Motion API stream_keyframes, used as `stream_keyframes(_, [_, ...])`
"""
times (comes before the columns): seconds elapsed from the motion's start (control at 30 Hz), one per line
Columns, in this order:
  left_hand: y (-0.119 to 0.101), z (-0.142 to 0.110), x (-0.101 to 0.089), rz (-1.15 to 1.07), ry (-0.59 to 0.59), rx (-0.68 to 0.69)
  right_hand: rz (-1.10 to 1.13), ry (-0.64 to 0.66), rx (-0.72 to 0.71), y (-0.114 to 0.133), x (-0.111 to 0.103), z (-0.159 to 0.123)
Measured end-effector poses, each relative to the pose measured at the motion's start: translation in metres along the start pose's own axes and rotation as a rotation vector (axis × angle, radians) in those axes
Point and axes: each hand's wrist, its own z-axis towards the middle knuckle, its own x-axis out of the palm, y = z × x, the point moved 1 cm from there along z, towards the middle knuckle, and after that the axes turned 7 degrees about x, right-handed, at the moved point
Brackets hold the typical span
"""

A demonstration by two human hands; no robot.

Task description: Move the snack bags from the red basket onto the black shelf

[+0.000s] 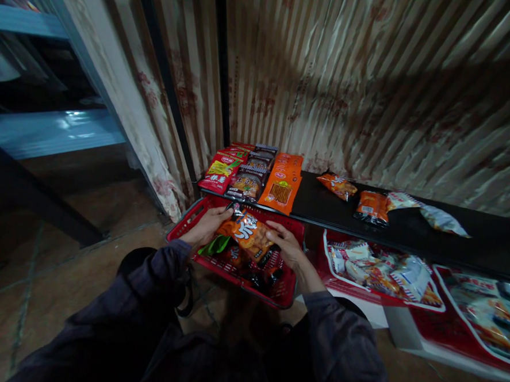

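Between my two hands an orange snack bag (249, 235) is held over a red basket (289, 287). My left hand (208, 224) grips its upper left end, fingers closed. At its right side my right hand (287, 244) is closed on the edge, thumb on the front. Inside the basket, beneath the bag, lie more dark and orange packets (272, 274) and a green packet (215, 245), partly hidden by my hands and the bag.
Red packets (221, 171), brown packets (246, 183) and orange packets (280, 183) lie in rows on a black shelf (311, 202). Loose snack bags (370, 208) lie farther right. Two baskets of packets (383, 269) stand below the shelf. A pleated curtain (339, 82) hangs behind.
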Motion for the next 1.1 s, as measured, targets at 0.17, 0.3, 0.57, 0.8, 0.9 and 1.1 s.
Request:
stream_keyframes(0.17, [0.020,-0.015,0.005,-0.196,-0.288,-0.025,0.135,-0.099,-0.035,0.000,-0.007,0.005])
stream_keyframes(0.3, [0.033,-0.028,0.012,-0.269,-0.379,-0.030,0.165,-0.177,-0.018,-0.003,-0.008,0.009])
stream_keyframes(0.57, [0.042,-0.031,0.014,-0.311,-0.326,0.043,0.143,-0.393,-0.106,-0.004,-0.015,0.015])
stream_keyframes(0.8, [0.035,-0.028,0.018,-0.256,-0.165,0.029,0.127,-0.458,-0.159,0.003,-0.019,0.016])
stream_keyframes(0.9, [0.033,-0.026,0.016,-0.227,-0.232,0.008,0.115,-0.414,-0.163,0.006,-0.017,0.013])
stream_keyframes(1.1, [0.010,-0.003,0.005,-0.126,-0.278,0.007,0.093,-0.240,-0.055,0.004,-0.011,0.011])
